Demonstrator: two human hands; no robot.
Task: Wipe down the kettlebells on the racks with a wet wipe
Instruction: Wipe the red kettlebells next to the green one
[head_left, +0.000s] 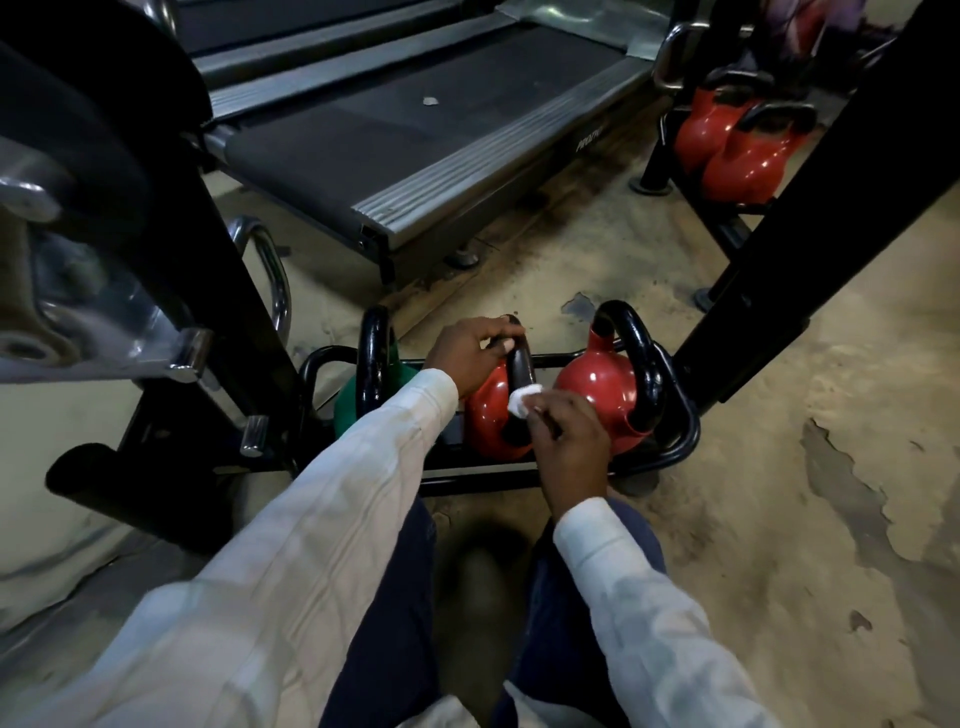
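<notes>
While you're crouched over the low black rack (670, 457), your left hand (475, 358) is wrapped around the top of the black handle (521, 370) on the middle red kettlebell (488, 415), fingers curled over it, steadying it. Your right hand (569, 428) is pinching a small white wet wipe (523, 400) between the fingertips and pressing it against the lower part of that same handle, right where it meets the red body.

That kettlebell sits around the middle of the rack. Just beside it, toward the rack's right end, there's a second red kettlebell (597, 387) with its black handle arching up and over toward the right rail. At the left end sits a green kettlebell (345, 410), mostly hidden behind your left sleeve (332, 499), with its black handle sticking straight up.

Both sleeves are white, and your dark trousers (389, 597) show at the bottom of the head view. Further back, at the top right, another rack (727, 228) carries two more red kettlebells (737, 150) side by side. A treadmill (395, 119) deck runs across the top, and chrome machine parts (93, 291) crowd the left edge. The floor (779, 467) is worn and patchy.
</notes>
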